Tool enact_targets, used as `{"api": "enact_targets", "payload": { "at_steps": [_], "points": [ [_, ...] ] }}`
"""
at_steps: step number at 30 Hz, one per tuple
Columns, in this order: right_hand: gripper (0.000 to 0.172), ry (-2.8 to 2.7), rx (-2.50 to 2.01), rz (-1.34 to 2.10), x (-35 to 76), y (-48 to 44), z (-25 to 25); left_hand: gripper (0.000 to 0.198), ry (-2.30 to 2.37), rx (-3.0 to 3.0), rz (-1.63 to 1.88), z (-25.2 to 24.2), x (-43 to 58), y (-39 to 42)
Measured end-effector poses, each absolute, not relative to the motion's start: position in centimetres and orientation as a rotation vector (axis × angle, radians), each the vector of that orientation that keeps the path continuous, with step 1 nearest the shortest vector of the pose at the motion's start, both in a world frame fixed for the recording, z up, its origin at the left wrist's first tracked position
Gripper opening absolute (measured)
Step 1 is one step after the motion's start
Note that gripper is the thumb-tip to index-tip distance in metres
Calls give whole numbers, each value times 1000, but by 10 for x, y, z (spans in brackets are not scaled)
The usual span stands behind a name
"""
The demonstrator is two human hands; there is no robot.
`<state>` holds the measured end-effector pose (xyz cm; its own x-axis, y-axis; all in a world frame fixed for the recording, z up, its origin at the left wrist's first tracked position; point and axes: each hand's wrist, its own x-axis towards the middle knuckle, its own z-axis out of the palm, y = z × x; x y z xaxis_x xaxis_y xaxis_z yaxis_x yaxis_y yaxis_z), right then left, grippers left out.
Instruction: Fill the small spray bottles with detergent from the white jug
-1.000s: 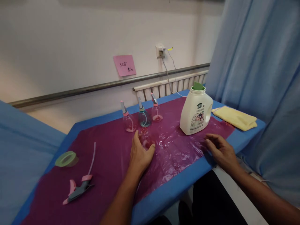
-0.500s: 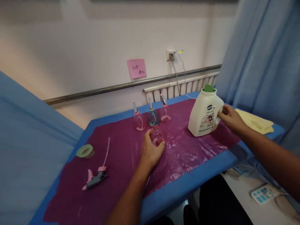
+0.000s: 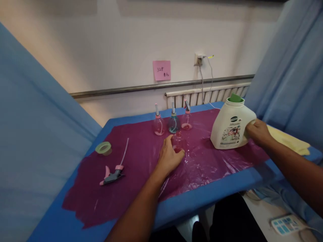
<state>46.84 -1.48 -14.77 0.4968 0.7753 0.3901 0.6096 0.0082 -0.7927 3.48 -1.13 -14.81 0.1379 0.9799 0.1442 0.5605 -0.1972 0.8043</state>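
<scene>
My left hand [image 3: 171, 154] curls round a clear, open-necked spray bottle [image 3: 178, 143] that stands on the purple plastic sheet [image 3: 141, 161]. The fingers of my right hand [image 3: 258, 132] wrap the handle of a large cream detergent jug [image 3: 230, 131], uncapped, with a green piece [image 3: 235, 97] in its mouth. Whether the jug's base fully rests on the sheet I cannot tell. Behind the bottle stand a pink-collared spray bottle [image 3: 159, 126], a teal spray bottle [image 3: 174, 124] and another pink one [image 3: 186, 121]. A grey and pink trigger sprayer [image 3: 113, 175] with its tube lies at the left.
A pale green ring-shaped lid or cup [image 3: 103, 148] lies at the sheet's left. A yellow cloth [image 3: 290, 139] is at the right end of the blue-covered table [image 3: 191, 196]. A wall socket with cords [image 3: 199, 59] and a rail [image 3: 141, 88] are behind; blue curtains flank both sides.
The view has swung to the right edge of the scene's left, shifting everything rightward. My right hand has closed more firmly round the jug's handle. My left hand stays on the clear bottle.
</scene>
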Motion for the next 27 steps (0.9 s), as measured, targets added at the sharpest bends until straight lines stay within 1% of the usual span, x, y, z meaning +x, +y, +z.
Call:
{"api": "enact_targets", "payload": {
  "at_steps": [5,10,15,18,23,27],
  "points": [
    [33,-1258,-1772,134,460,-12,-118,87,1467,1861,923,-151,34,-9],
    [37,-1410,-1831,62,453,-1,-91,87,1427,1859,966,-155,33,-8],
    [25,-1570,-1898,14,439,3,-68,87,1388,1845,1001,-156,34,-9],
    [22,-1664,-1984,-56,427,2,-56,88,1373,1871,1022,-152,35,-12],
    [25,-1766,-2211,-194,411,-3,-45,90,1370,1897,1046,-150,33,-15],
    [34,-1861,-2293,-340,406,-5,-41,92,1384,1914,1055,-153,32,-13]
  ]
}}
